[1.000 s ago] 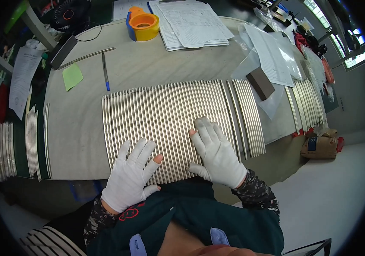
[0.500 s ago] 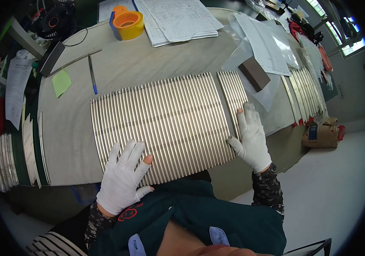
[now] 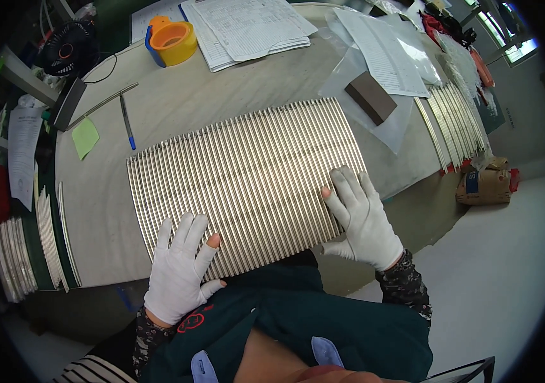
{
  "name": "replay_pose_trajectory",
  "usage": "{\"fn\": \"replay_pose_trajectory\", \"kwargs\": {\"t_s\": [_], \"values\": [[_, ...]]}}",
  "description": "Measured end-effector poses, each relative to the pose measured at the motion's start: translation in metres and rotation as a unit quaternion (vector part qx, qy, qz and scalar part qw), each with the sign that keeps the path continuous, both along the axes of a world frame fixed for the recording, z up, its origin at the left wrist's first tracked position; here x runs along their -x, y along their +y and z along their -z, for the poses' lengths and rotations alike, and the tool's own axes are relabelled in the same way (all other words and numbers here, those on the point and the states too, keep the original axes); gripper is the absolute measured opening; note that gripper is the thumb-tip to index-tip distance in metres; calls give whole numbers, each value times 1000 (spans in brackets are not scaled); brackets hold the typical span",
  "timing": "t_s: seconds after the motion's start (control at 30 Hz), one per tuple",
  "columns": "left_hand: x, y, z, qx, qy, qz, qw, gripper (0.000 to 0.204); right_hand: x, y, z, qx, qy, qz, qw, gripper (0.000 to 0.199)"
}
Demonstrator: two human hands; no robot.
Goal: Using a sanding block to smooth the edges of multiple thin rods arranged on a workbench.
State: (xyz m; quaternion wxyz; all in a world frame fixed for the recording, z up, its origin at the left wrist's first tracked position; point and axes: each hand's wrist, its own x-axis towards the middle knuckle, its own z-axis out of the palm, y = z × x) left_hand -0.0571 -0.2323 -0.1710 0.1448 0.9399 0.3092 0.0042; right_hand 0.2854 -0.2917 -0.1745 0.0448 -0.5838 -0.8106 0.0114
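Note:
A broad row of thin shiny metal rods lies side by side on the table, forming one slanted sheet. My left hand, in a white glove with a bare thumb tip and another bare fingertip, rests flat on the row's near left corner, fingers spread. At the near right corner, my right hand, gloved the same way, lies over the rods at the right end, its fingers stretched out. The palm hides the lower ends of those rods. Neither hand grips anything.
More rods lie at the table's right edge and the left edge. A dark brown block sits on plastic and paper. A pen, green note, yellow tape roll and paper stack lie farther back.
My right hand has moved left and slightly nearer, and the separate small group of rods now lies against the main row, closing the gap. My left hand stays in place. The view has shifted slightly.

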Motion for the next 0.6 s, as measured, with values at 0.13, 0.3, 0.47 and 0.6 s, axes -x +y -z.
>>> {"fn": "replay_pose_trajectory", "kwargs": {"t_s": [0.13, 0.3, 0.47, 0.6], "values": [[-1, 0, -1, 5, 18, -1, 1000, 90, -11, 2, -5, -8, -4, 2, 1000, 97], [0, 0, 0, -1, -2, 1, 1000, 91, -19, 9, -1, 1, 3, 6, 1000, 100], [0, 0, 1, -12, -14, 4, 1000, 93, -21, 12, 4, -23, 17, -3, 1000, 98], [0, 0, 1, -9, -11, 3, 1000, 91, -23, 13, 7, -26, 25, -19, 999, 97]]}}
